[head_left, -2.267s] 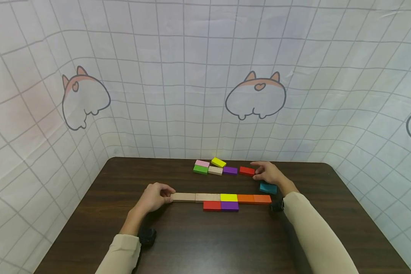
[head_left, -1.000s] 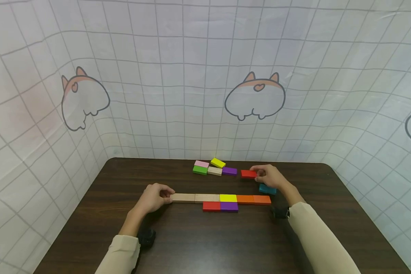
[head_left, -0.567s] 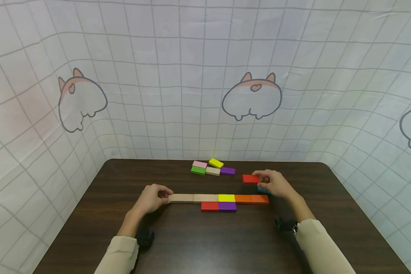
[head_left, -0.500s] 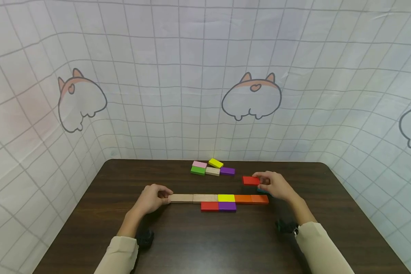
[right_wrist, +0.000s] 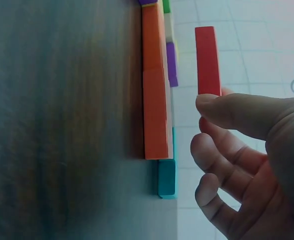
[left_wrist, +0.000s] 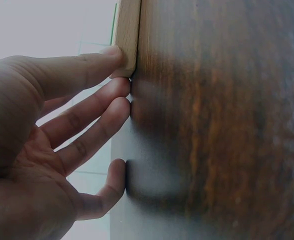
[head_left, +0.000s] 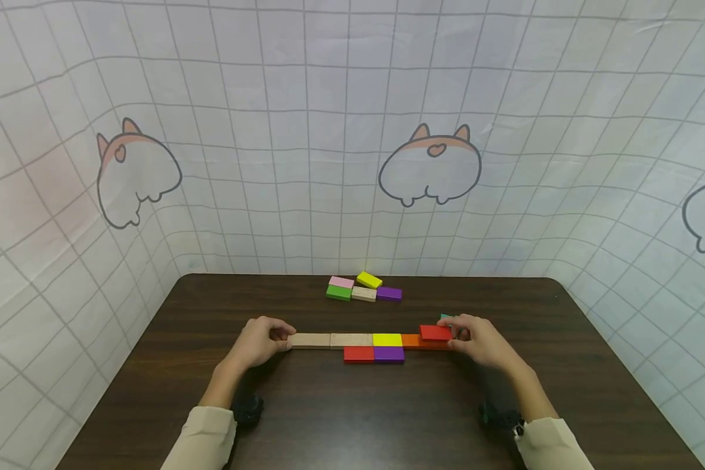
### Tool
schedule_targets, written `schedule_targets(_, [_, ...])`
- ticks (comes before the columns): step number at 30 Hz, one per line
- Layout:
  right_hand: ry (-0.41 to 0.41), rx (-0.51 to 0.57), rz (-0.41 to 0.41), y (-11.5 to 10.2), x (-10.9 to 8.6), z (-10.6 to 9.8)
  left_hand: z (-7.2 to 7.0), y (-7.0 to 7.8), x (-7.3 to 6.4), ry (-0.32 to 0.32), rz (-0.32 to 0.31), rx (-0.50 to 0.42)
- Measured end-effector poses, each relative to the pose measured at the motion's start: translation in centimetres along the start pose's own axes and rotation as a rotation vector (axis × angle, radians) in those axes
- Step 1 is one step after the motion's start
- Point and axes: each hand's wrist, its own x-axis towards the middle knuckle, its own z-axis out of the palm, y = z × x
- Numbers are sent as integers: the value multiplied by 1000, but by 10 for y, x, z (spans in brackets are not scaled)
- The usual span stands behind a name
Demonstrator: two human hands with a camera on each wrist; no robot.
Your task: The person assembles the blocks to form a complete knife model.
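Observation:
My right hand (head_left: 483, 339) pinches a red block (head_left: 435, 333) by its right end between thumb and fingers. In the right wrist view the red block (right_wrist: 207, 61) hangs above the row, apart from the orange blocks (right_wrist: 154, 100). My left hand (head_left: 260, 341) grips the left end of a plain wooden block (head_left: 309, 341); its thumb lies on the near face of the wooden block (left_wrist: 127, 37). The row continues with a second wooden block (head_left: 351, 341), a yellow block (head_left: 387, 340) and two orange ones. In front lie another red block (head_left: 359, 354) and a purple block (head_left: 389, 354).
Farther back on the dark table (head_left: 352, 418) lie a pink block (head_left: 341, 282), a green block (head_left: 338, 292), a pale block (head_left: 364, 294), a yellow one and a purple one. A teal block (right_wrist: 167, 177) sits behind the row's right end, mostly hidden in the head view.
My right hand has taken the red block from the back and brought it nearer, over the orange end of the row. My left hand stays at the wooden block.

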Motion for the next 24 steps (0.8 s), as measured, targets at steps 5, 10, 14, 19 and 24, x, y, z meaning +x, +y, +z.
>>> schedule_targets(5, [-26, 3, -9, -5, -5, 4, -1, -1, 0, 2, 0, 1])
schedule_targets(10, [-42, 7, -10, -11, -6, 5, -3, -3, -2, -2, 1, 20])
schedule_targets(14, [-57, -1, -24, -15, -6, 6, -3, -4, -5, 8, -5, 26])
schedule_targets(19, [-90, -3, -17, -16, -10, 6, 0, -2, -3, -2, 4, 19])
schedule_targets(24, [-118, 17, -5, -16, -13, 8, 1, -1, 1, 0, 13, 16])
